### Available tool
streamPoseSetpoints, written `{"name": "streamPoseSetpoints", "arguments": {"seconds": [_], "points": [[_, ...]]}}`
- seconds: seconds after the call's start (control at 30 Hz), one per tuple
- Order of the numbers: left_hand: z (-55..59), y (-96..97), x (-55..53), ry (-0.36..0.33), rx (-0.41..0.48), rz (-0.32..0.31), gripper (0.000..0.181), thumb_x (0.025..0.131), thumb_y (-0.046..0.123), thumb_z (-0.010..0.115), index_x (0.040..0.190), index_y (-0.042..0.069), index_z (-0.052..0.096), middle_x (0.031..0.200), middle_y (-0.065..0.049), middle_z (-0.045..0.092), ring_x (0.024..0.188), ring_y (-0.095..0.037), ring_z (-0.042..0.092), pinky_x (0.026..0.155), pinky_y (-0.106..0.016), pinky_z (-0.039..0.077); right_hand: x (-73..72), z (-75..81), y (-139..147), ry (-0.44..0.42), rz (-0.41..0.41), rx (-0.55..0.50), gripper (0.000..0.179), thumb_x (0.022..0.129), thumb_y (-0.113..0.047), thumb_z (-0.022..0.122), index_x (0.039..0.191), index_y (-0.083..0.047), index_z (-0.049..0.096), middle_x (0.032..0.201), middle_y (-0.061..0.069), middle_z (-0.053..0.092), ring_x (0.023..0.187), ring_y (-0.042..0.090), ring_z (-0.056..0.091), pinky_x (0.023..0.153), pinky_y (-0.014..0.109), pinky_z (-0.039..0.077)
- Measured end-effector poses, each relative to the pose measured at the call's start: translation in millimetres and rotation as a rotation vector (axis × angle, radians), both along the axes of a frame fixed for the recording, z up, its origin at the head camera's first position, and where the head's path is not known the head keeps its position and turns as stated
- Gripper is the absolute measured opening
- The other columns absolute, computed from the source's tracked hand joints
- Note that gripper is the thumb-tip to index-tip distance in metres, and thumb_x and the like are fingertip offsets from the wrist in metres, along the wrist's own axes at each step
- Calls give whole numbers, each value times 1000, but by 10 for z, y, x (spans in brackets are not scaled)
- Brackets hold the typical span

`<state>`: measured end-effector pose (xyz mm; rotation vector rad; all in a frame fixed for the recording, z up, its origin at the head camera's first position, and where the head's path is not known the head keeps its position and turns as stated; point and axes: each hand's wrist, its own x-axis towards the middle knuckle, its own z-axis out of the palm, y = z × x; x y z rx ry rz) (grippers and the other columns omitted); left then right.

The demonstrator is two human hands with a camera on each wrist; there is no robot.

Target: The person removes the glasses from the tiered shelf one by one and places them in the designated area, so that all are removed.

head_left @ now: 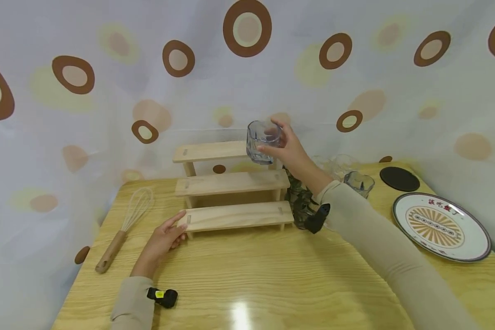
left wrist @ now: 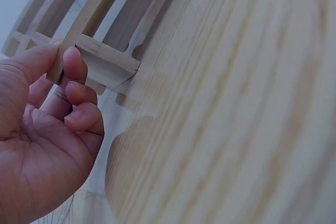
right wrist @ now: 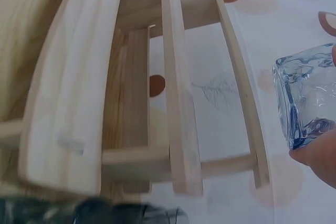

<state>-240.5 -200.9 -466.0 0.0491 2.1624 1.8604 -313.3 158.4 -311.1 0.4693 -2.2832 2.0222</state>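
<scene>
A clear bluish drinking glass [head_left: 259,143] is gripped by my right hand [head_left: 288,149], raised at the right end of the top step of a three-step wooden rack [head_left: 239,217]. In the right wrist view the glass [right wrist: 304,95] is apart from the rack's top board [right wrist: 241,85]. My left hand [head_left: 165,236] pinches the left end of the lowest board; in the left wrist view, thumb and index finger of the left hand [left wrist: 58,114] lie on either side of the board's end [left wrist: 65,59].
A whisk [head_left: 119,238] lies left of the rack. Behind my right forearm stand another bluish glass [head_left: 360,183] and dark green glassware [head_left: 301,206], partly hidden. A black round mat [head_left: 399,178] and a patterned plate [head_left: 437,227] lie at right. A patterned curtain [head_left: 247,82] hangs behind.
</scene>
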Motion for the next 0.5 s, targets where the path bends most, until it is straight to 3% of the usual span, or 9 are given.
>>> {"name": "streamPoseSetpoints", "arguments": {"seconds": [0.5], "points": [[54,4,43,3,-23,-30,59,96,29,57,149,18,33,72,3,58,63,-8,43,56,-20,36,772,-235,1273,16,-107,29,73,92,-8,62,150,-21,19,130,-1,46,116,13,46,85,19,44]]}}
